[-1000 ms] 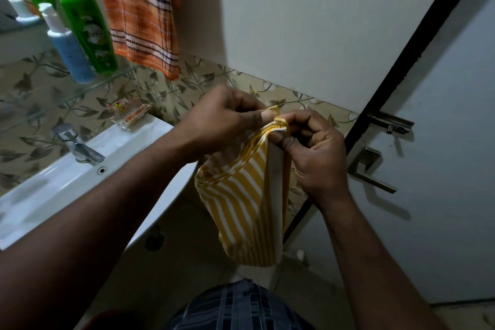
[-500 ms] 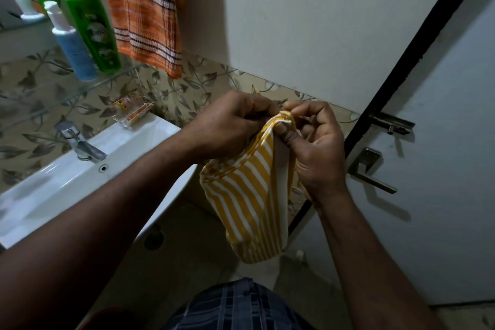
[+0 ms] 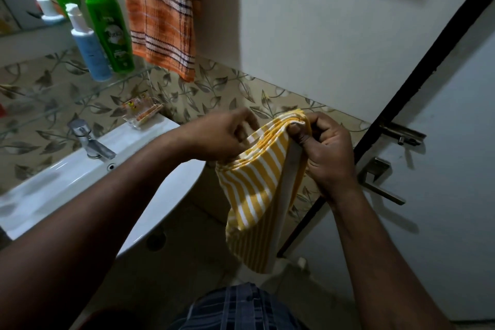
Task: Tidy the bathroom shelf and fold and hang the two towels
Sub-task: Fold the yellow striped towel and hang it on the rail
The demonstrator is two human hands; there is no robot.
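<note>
Beside the sink (image 3: 67, 179), the right hand (image 3: 326, 153) is pinching the yellow towel (image 3: 257, 190) at its fold; the left hand (image 3: 219, 136) is blurring, grip unclear; the green bottle (image 3: 112, 27) label is unreadable.

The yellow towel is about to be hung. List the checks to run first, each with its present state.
1. The right hand pinches the yellow striped towel at its top corner: ok.
2. The left hand grips the folded edge: cannot tell, fingers blurred.
3. Layers stacked evenly along the top edge: ok.
4. Towel hangs apart from the sink: ok.
5. Hanging space beside the orange towel: cannot tell, its support is out of view.
</note>
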